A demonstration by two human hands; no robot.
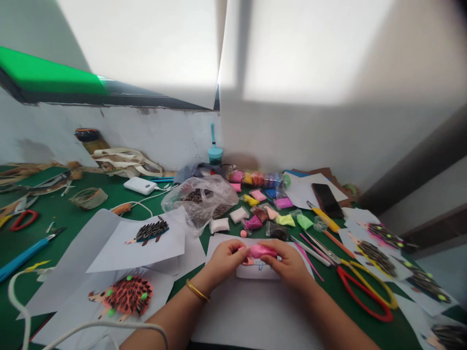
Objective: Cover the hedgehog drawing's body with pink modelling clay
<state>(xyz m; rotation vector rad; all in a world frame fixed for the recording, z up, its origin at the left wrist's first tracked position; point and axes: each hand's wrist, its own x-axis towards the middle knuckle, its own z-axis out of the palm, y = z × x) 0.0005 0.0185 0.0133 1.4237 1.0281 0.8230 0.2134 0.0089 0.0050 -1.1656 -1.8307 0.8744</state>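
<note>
My left hand (229, 260) and my right hand (286, 262) both pinch a small bag of pink modelling clay (260, 251), one at each end. The bag is in the air just over a small white card (257, 273) that bears a blue line drawing and a bit of peach clay. Under the card lies a large white sheet (251, 311). Just beyond my fingers rests a little peach clay ball (243, 234). Behind it several clay packets lie scattered, among them a black one (277, 231) and a magenta one (253, 222).
Red-and-yellow scissors (359, 282), a yellow cutter (324, 216) and a phone (327, 200) lie on the right. Seed-covered hedgehog pictures flank me, one with a red body (127, 296). A plastic bag of seeds (200, 199) sits behind. A white cable (109, 325) crosses the front left.
</note>
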